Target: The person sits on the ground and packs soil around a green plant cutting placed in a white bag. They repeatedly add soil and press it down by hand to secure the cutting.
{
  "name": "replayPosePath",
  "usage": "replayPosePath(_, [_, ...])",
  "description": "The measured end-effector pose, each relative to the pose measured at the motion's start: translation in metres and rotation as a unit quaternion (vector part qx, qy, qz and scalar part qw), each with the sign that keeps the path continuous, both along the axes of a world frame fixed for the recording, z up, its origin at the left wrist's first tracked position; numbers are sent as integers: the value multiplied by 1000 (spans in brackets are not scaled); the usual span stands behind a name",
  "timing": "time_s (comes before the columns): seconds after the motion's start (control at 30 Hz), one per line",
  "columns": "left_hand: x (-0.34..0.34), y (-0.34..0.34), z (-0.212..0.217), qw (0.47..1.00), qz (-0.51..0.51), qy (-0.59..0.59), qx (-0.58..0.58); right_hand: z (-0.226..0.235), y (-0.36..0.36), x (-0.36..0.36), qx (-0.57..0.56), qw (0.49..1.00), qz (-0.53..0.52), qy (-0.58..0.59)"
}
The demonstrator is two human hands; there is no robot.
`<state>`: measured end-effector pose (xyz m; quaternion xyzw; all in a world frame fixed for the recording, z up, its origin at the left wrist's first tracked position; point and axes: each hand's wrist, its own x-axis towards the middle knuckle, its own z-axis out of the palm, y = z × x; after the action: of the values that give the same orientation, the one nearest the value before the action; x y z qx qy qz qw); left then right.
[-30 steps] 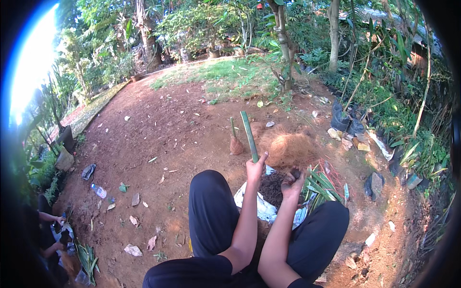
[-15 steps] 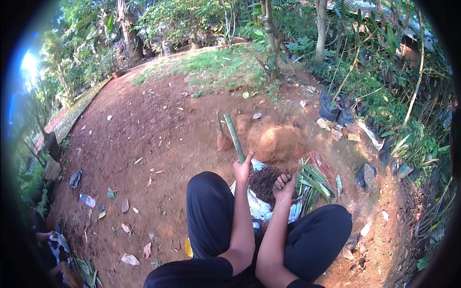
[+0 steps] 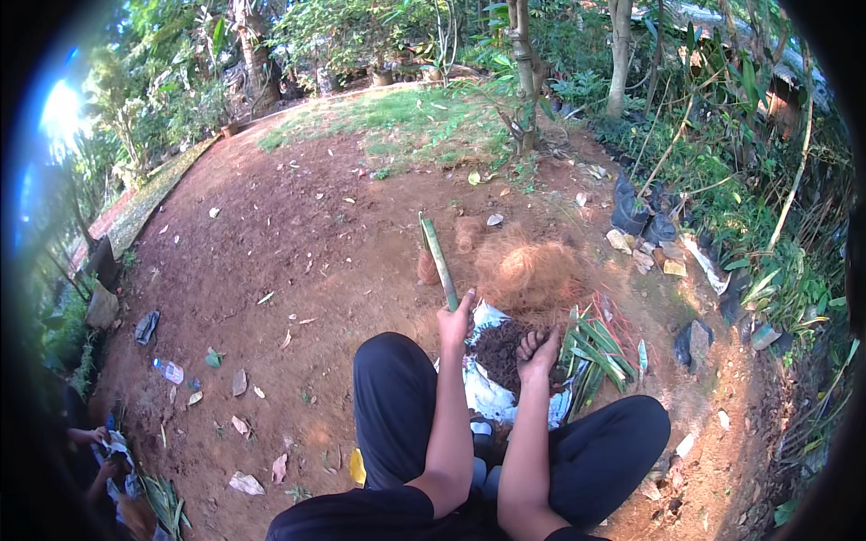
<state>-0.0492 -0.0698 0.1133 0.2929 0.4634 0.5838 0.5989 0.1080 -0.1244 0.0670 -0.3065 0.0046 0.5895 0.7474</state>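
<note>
My left hand (image 3: 457, 322) is closed round the lower end of a long, stiff green leaf (image 3: 439, 261), which points up and away from me. Behind that leaf, a small brown fibre-wrapped bundle (image 3: 428, 268) stands on the ground, partly hidden. My right hand (image 3: 538, 352) is curled with its fingers together, over the right edge of a heap of dark soil (image 3: 499, 350). Whatever it may hold is hidden. The soil lies on a white plastic sack (image 3: 487, 394) between my knees. Right of this hand lies a pile of cut green leaves (image 3: 599, 350).
Beyond the soil sits a large mound of brown fibre (image 3: 526, 269), with another small fibre bundle (image 3: 468, 233) beside it. Black plant bags (image 3: 629, 207) and stones line the right side. A plastic bottle (image 3: 169, 371) lies at left; another person's hands (image 3: 90, 435) show at lower left.
The view has shifted slightly, so the ground appears further right. The leaf in my left hand now covers more of the small bundle. Both hands keep nearly the same pose.
</note>
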Motion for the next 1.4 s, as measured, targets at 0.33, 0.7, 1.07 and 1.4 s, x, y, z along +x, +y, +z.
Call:
replayPosePath(0.33, [22,39,67,993,-34,90,70,22,31,57,6,995,70,-68])
replayPosePath(0.7, [32,71,61,968,-183,166,42,57,10,103,-66,978,138,-144])
replayPosePath(1.07, [14,71,26,978,-208,4,22,79,2,98,-38,980,23,-195])
replayPosePath(1.4, [23,58,27,978,-207,11,11,66,2,92,8,995,50,-86])
